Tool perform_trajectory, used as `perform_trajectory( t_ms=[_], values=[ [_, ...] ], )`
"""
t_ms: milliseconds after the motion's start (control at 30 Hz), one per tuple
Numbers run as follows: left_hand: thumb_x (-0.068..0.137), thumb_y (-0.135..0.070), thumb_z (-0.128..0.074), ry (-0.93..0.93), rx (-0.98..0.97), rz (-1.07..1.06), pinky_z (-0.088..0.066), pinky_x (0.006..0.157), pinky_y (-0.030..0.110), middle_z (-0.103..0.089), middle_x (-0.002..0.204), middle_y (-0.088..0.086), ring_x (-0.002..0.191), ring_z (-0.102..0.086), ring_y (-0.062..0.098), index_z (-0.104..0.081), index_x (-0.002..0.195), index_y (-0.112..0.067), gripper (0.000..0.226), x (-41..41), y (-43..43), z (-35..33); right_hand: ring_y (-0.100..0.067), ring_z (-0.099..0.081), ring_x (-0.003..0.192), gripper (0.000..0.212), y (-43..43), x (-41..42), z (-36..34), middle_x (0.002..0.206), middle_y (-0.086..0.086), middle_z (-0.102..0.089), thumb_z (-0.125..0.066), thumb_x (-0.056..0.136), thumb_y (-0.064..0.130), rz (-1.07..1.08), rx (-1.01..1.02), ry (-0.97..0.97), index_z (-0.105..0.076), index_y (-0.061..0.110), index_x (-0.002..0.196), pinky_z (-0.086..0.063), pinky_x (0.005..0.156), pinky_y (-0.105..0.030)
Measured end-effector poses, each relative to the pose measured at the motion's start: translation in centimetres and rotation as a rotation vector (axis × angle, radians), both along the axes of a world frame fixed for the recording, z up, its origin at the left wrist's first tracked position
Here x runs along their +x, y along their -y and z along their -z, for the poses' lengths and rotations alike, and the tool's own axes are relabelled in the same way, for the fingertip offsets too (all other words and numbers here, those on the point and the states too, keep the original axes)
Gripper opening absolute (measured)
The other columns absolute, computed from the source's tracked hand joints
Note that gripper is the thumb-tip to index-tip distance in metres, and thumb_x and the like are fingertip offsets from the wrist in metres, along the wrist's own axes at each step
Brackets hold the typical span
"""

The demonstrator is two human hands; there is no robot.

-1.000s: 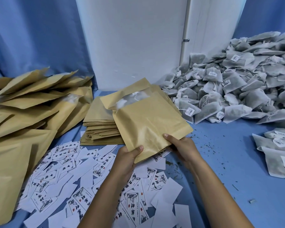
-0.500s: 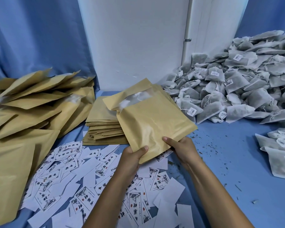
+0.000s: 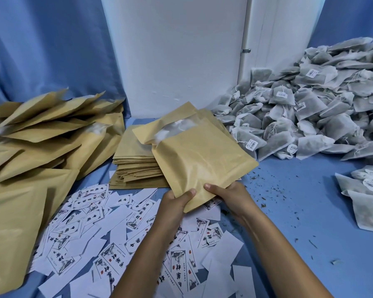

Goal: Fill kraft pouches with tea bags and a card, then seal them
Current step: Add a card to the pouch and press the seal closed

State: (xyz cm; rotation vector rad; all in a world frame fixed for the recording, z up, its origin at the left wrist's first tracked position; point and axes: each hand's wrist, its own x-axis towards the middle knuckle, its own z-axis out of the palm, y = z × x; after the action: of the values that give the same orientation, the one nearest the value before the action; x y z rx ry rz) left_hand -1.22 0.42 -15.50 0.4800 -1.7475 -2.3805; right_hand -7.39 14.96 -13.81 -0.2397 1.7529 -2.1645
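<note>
Kraft pouch [image 3: 200, 160] held above the table [image 3: 289, 201], tilted, mouth pointing away and up-left; both hands at its near bottom corner. Left hand [image 3: 174, 203] grip: thumb on top face, fingers curled beneath, pinching the pouch. Right hand [image 3: 230, 196] grip: same, thumb on top, fingers under the bottom edge. Mouth looks unsealed; the clear window near the top shows pale contents, likely tea bags, though a card inside cannot be confirmed. Stack of flat empty pouches [image 3: 136, 164] just behind and left of the held one; filled pouches [image 3: 41, 136] piled far left; loose cards [image 3: 108, 233] scattered below the hands; tea bag heap [image 3: 310, 108] at right. Risks, as judged: 1) both grips sit on 1 corner, so the far, heavier end is unsupported and the pouch could sag or fold, creasing the seal strip. 2) Tipping the mouth downward would let contents slide out. 3) Contents bunched at the window could get trapped in the closure and leave it part open. 4) Sealing without checking for a card gives an incomplete pouch. 5) Loose tea crumbs on the table could foul the seal if the pouch is laid down there.
</note>
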Motion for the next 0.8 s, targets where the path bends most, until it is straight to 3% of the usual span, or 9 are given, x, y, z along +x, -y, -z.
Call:
perform_trajectory(
  t_ms=[67,167,300,400,533,700,800],
  values=[
    [0.088,-0.013,-0.065,-0.007,0.012,0.009,-0.050,0.088,0.033,-0.073,0.101,0.007,0.096,-0.069,0.021,-0.066,0.109,-0.008,0.022,0.0,-0.1,-0.1,-0.011,-0.072,0.072,0.008,0.1,0.1,0.0,0.081,-0.002,-0.075,-0.073,0.080,0.005,0.029,0.021,-0.046,-0.070,0.005,0.087,-0.051,0.057,-0.014],
    [0.088,-0.013,-0.065,-0.010,0.018,0.009,-0.051,0.081,0.030,-0.073,0.100,0.008,0.095,-0.070,0.021,-0.066,0.108,-0.009,0.021,0.1,0.0,-0.1,-0.020,-0.071,0.075,0.016,0.3,-0.1,0.3,0.086,-0.011,-0.074,-0.075,0.078,0.009,0.057,0.041,-0.031,-0.070,-0.002,0.088,-0.053,0.062,-0.020],
    [0.088,-0.013,-0.064,-0.005,-0.015,-0.009,-0.050,0.089,0.036,-0.073,0.099,0.010,0.096,-0.069,0.025,-0.067,0.107,-0.006,0.020,0.1,0.1,-0.1,-0.031,-0.067,0.073,0.016,0.8,0.4,0.6,0.081,-0.019,-0.072,-0.075,0.078,0.010,-0.072,0.060,0.025,-0.070,-0.004,0.082,-0.055,0.069,-0.034],
    [0.088,-0.012,-0.064,-0.002,-0.027,-0.008,-0.050,0.090,0.035,-0.073,0.099,0.010,0.097,-0.068,0.025,-0.067,0.106,-0.004,0.020,0.0,0.2,0.0,-0.028,-0.058,0.056,0.019,1.3,0.8,0.8,0.069,-0.024,-0.064,-0.074,0.079,0.008,-0.019,0.046,0.028,-0.068,-0.010,0.079,-0.048,0.060,-0.036],
    [0.086,-0.006,-0.064,0.030,-0.015,0.047,-0.048,0.094,0.035,-0.073,0.099,0.012,0.100,-0.067,0.026,-0.067,0.102,-0.002,0.017,0.0,0.6,0.0,-0.020,-0.053,0.047,0.012,1.2,0.5,0.6,0.059,-0.013,-0.062,-0.072,0.080,0.005,0.038,0.044,0.055,-0.066,-0.005,0.079,-0.049,0.050,-0.028],
    [0.084,-0.002,-0.065,0.056,-0.049,0.020,-0.051,0.089,0.036,-0.074,0.092,0.013,0.091,-0.070,0.026,-0.069,0.094,-0.002,0.010,0.1,0.9,0.0,-0.021,-0.061,0.058,0.013,1.5,0.7,1.0,0.072,-0.015,-0.068,-0.072,0.081,0.008,-0.056,0.038,0.040,-0.067,-0.003,0.084,-0.052,0.058,-0.026],
    [0.086,-0.007,-0.066,0.068,-0.180,0.005,-0.053,0.086,0.037,-0.075,0.086,0.008,0.086,-0.071,0.025,-0.072,0.089,-0.009,0.007,0.2,0.6,0.0,-0.027,-0.070,0.075,0.021,1.8,1.1,1.3,0.086,-0.019,-0.072,-0.075,0.078,0.007,-0.054,0.028,0.058,-0.068,-0.007,0.091,-0.057,0.072,-0.031]
  ],
)
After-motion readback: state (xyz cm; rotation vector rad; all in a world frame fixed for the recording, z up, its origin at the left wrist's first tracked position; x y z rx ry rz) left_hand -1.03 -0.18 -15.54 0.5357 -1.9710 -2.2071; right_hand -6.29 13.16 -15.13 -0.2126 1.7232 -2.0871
